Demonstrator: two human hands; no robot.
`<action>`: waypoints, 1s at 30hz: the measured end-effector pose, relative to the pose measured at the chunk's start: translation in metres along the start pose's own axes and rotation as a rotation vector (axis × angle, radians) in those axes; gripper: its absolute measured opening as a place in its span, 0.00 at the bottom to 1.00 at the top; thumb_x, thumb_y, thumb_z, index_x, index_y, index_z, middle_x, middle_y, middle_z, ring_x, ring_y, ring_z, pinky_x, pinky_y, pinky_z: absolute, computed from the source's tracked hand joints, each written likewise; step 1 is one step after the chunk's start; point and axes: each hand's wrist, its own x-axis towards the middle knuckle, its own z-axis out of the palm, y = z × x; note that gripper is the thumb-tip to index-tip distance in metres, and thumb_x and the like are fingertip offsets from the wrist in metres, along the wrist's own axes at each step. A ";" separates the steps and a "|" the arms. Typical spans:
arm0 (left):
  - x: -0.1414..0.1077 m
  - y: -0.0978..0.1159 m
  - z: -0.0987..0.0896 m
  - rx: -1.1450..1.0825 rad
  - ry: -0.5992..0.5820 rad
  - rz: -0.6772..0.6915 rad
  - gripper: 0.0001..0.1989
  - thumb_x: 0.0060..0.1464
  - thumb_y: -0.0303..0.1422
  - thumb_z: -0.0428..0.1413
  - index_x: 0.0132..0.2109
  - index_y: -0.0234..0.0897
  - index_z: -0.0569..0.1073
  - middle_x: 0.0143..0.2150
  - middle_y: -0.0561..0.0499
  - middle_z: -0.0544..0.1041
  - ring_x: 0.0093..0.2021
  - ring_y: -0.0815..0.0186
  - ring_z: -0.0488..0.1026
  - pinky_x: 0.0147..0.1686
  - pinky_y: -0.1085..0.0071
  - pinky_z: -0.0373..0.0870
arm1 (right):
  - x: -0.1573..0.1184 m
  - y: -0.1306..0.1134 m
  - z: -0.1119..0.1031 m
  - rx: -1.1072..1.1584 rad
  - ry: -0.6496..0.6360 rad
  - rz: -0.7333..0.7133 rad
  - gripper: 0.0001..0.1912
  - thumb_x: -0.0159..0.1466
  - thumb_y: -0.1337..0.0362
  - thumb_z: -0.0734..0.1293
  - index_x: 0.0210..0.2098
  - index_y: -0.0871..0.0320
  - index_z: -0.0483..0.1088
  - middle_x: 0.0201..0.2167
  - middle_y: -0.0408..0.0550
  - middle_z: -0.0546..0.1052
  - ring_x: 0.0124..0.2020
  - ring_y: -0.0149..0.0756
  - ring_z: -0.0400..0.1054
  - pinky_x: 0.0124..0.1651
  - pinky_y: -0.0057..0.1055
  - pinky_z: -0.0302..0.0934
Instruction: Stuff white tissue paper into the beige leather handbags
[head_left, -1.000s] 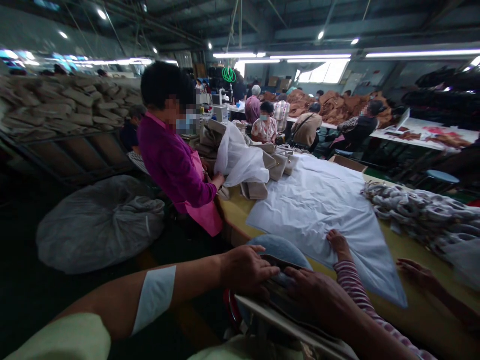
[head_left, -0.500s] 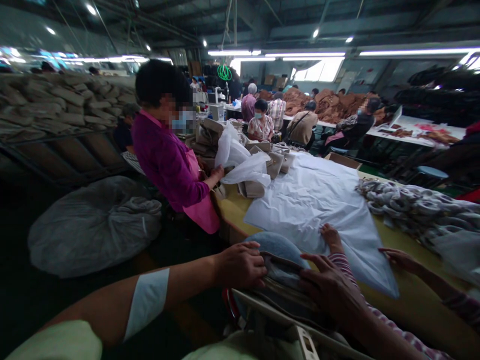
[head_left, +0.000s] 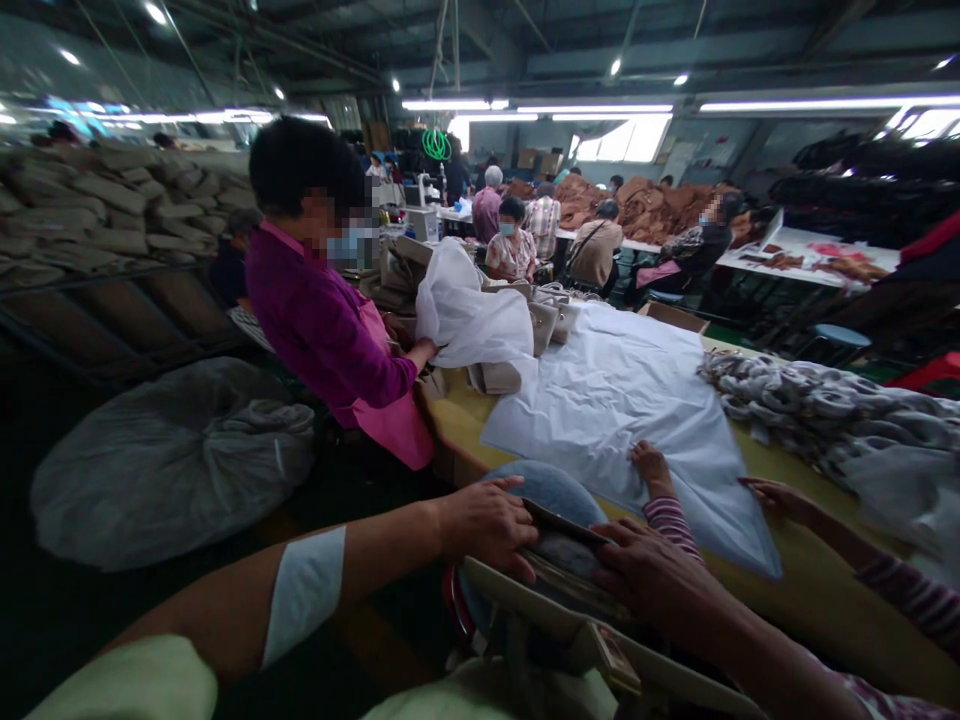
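A beige handbag point(head_left: 555, 615) with a dark inner edge lies low in front of me, its mouth open. My left hand point(head_left: 487, 525) is closed over the left end of the mouth, fingers curled across the rim. At the right end, my right hand point(head_left: 652, 575) grips the rim, with its thumb and part of its fingers hidden. A gold-toned metal fitting point(head_left: 616, 660) shows on the near side of the bag. Greyish filling point(head_left: 562, 550) is visible inside, though I cannot make out what it is. Behind the bag is a round blue stool seat point(head_left: 551, 485).
A co-worker's striped-sleeved hands point(head_left: 651, 468) touch a white sheet point(head_left: 615, 380) on the yellow table point(head_left: 750, 445). Grey looped handles point(head_left: 810, 400) are heaped at right. Another person in purple point(head_left: 322, 310) handles white plastic point(head_left: 472, 310). A large stuffed sack point(head_left: 172, 460) sits on the floor at left.
My view has turned slightly right. The bag's near panel has tipped, so its mouth and metal fitting look different. Both my hands keep hold of the rim. The person in purple has spread the white plastic.
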 end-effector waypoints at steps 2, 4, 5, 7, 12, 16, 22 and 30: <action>-0.006 -0.003 -0.010 -0.034 0.073 0.009 0.19 0.65 0.46 0.59 0.53 0.37 0.77 0.51 0.46 0.83 0.51 0.59 0.79 0.67 0.59 0.60 | -0.008 0.010 0.000 0.052 0.079 -0.023 0.13 0.73 0.58 0.62 0.48 0.54 0.77 0.58 0.53 0.76 0.57 0.48 0.71 0.59 0.48 0.68; -0.016 -0.005 -0.018 -0.062 0.168 -0.021 0.16 0.67 0.42 0.58 0.55 0.39 0.77 0.55 0.48 0.81 0.56 0.61 0.76 0.67 0.63 0.59 | -0.017 0.018 0.001 0.086 0.182 -0.050 0.16 0.75 0.57 0.58 0.52 0.50 0.76 0.60 0.53 0.74 0.58 0.43 0.71 0.59 0.44 0.68; -0.021 -0.006 -0.021 -0.075 0.201 -0.044 0.14 0.67 0.41 0.57 0.54 0.39 0.77 0.55 0.49 0.81 0.56 0.62 0.75 0.67 0.64 0.58 | -0.021 0.020 0.001 0.088 0.207 -0.061 0.17 0.76 0.57 0.57 0.52 0.48 0.76 0.61 0.52 0.73 0.59 0.43 0.70 0.59 0.44 0.68; -0.029 -0.007 -0.020 -0.093 0.208 -0.066 0.12 0.68 0.40 0.56 0.52 0.40 0.77 0.53 0.51 0.82 0.57 0.61 0.74 0.69 0.63 0.54 | -0.024 0.020 0.001 0.059 0.168 -0.071 0.17 0.75 0.53 0.57 0.50 0.46 0.77 0.65 0.50 0.70 0.63 0.45 0.67 0.61 0.48 0.67; -0.042 -0.010 -0.006 -0.070 0.085 -0.084 0.12 0.66 0.42 0.58 0.49 0.40 0.78 0.48 0.52 0.83 0.58 0.60 0.74 0.73 0.60 0.46 | -0.020 0.012 0.002 0.000 -0.001 -0.037 0.22 0.74 0.48 0.56 0.43 0.50 0.78 0.65 0.52 0.71 0.64 0.52 0.65 0.64 0.59 0.62; -0.043 -0.014 -0.011 -0.073 0.127 -0.084 0.13 0.67 0.41 0.57 0.54 0.42 0.78 0.54 0.52 0.82 0.62 0.61 0.72 0.74 0.60 0.41 | -0.022 0.017 0.009 0.038 0.050 -0.060 0.20 0.74 0.50 0.58 0.43 0.49 0.79 0.61 0.51 0.75 0.61 0.49 0.69 0.61 0.54 0.66; -0.017 -0.021 -0.004 -0.063 -0.042 0.016 0.18 0.66 0.47 0.58 0.55 0.42 0.78 0.55 0.51 0.81 0.72 0.56 0.59 0.75 0.55 0.26 | -0.014 0.011 0.013 0.028 0.146 -0.075 0.20 0.73 0.48 0.60 0.60 0.41 0.74 0.69 0.53 0.67 0.64 0.53 0.66 0.61 0.56 0.67; -0.026 -0.017 -0.013 -0.390 0.135 -0.255 0.17 0.66 0.31 0.56 0.61 0.43 0.74 0.61 0.47 0.77 0.67 0.59 0.67 0.73 0.53 0.48 | -0.038 0.031 0.015 0.302 0.222 -0.034 0.20 0.73 0.56 0.60 0.61 0.45 0.73 0.66 0.54 0.70 0.62 0.50 0.69 0.62 0.51 0.67</action>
